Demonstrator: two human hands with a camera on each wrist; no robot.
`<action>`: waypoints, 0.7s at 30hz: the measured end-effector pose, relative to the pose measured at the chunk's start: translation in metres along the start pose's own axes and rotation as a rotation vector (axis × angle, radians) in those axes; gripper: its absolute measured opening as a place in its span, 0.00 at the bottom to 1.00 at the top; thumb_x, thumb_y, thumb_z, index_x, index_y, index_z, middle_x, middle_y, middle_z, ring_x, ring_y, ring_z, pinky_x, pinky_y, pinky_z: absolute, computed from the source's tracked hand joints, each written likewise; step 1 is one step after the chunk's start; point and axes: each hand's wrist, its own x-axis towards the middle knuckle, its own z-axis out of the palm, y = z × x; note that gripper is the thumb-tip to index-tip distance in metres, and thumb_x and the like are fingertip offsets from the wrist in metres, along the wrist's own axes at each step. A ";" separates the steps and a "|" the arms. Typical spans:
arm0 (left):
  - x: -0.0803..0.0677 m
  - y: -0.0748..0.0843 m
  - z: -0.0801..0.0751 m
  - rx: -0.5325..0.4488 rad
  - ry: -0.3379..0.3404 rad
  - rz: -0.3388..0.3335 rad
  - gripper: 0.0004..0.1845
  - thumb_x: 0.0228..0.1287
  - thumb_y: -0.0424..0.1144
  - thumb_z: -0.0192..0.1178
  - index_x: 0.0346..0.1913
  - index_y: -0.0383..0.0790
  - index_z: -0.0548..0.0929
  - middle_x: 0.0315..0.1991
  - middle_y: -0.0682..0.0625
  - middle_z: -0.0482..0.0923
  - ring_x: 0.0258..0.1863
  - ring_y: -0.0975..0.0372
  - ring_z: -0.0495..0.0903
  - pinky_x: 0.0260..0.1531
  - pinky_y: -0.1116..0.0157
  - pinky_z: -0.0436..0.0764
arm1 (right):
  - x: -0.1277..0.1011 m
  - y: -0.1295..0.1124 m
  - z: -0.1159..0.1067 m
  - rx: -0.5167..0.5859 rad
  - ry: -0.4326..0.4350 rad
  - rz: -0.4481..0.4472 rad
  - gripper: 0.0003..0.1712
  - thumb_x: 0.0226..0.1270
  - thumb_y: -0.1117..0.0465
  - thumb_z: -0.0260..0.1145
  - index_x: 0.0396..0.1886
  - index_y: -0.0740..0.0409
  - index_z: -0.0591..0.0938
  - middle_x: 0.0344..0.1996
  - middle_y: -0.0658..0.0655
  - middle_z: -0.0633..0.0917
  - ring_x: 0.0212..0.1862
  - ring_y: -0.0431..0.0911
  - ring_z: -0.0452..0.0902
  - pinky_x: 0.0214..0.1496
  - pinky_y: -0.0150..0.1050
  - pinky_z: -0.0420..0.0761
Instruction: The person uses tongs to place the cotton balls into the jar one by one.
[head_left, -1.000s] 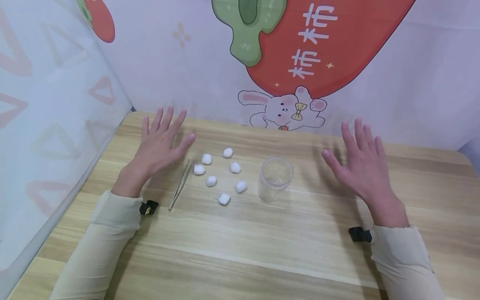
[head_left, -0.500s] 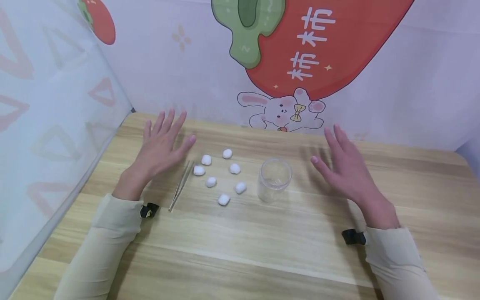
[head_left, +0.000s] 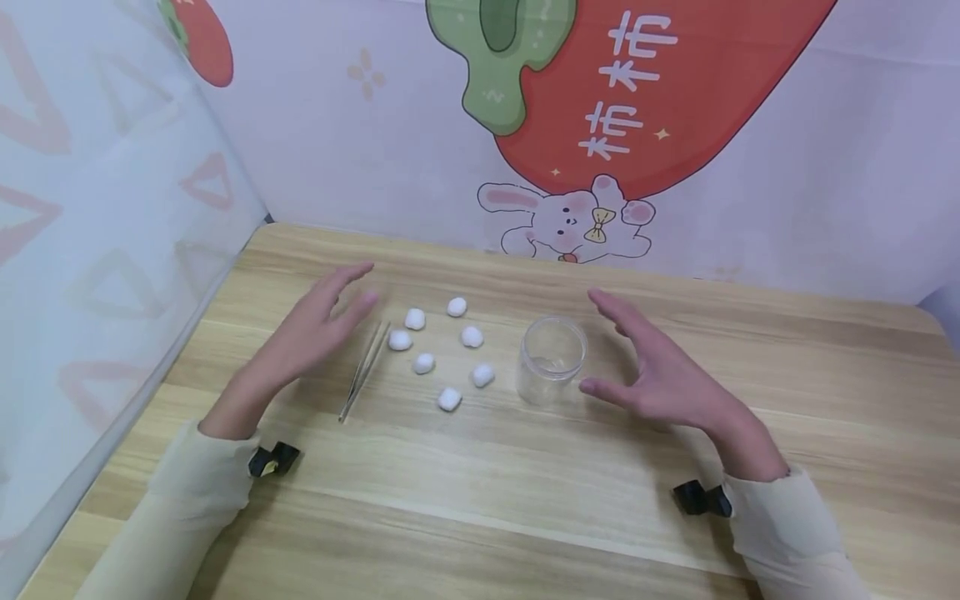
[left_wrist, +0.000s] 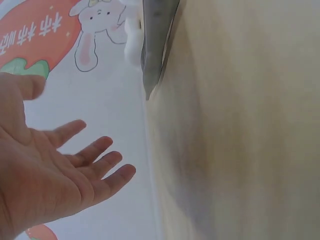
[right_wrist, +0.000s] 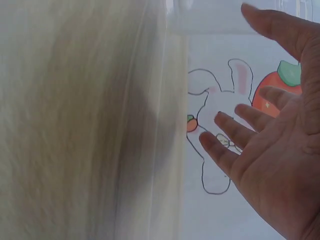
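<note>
A clear plastic jar [head_left: 551, 358] stands upright and open on the wooden table [head_left: 525, 500]. Left of it lie several white cotton balls [head_left: 448, 398] and metal tweezers [head_left: 364, 370]. My right hand [head_left: 652, 367] hovers just right of the jar, palm turned toward it, fingers straight, holding nothing; the jar's rim [right_wrist: 220, 20] shows near its thumb in the right wrist view. My left hand [head_left: 315, 329] is edge-on just left of the tweezers, fingers straight and empty. In the left wrist view the tweezers [left_wrist: 157, 45] lie beyond the open palm [left_wrist: 45, 175].
A printed backdrop with a red fruit and a rabbit [head_left: 566, 221] closes the far side. A pale patterned panel [head_left: 97, 250] walls off the left. Black wrist-camera mounts [head_left: 273, 460] sit at both cuffs.
Both hands turned from palm-down to edge-on and moved inward. The right hand came left and nearer, up beside the jar. The left hand drew back toward the tweezers.
</note>
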 end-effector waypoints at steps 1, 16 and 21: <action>-0.004 0.000 0.000 -0.025 0.010 -0.011 0.35 0.84 0.57 0.51 0.83 0.42 0.61 0.83 0.39 0.60 0.82 0.42 0.59 0.79 0.37 0.62 | 0.000 -0.002 0.001 0.010 -0.011 0.008 0.64 0.59 0.50 0.84 0.87 0.44 0.54 0.84 0.56 0.62 0.82 0.61 0.61 0.78 0.68 0.66; -0.046 0.000 0.009 -0.078 -0.034 -0.164 0.34 0.81 0.49 0.59 0.78 0.34 0.64 0.71 0.33 0.73 0.67 0.42 0.77 0.63 0.43 0.80 | 0.005 -0.016 0.033 0.248 0.038 -0.007 0.47 0.58 0.55 0.85 0.75 0.49 0.71 0.69 0.54 0.79 0.72 0.52 0.75 0.78 0.59 0.73; -0.051 0.000 0.015 -0.011 -0.068 -0.179 0.35 0.78 0.50 0.62 0.77 0.32 0.66 0.69 0.34 0.75 0.65 0.43 0.79 0.61 0.43 0.82 | 0.007 -0.018 0.038 0.360 0.050 -0.044 0.44 0.58 0.62 0.84 0.72 0.51 0.73 0.69 0.56 0.80 0.72 0.51 0.76 0.75 0.33 0.75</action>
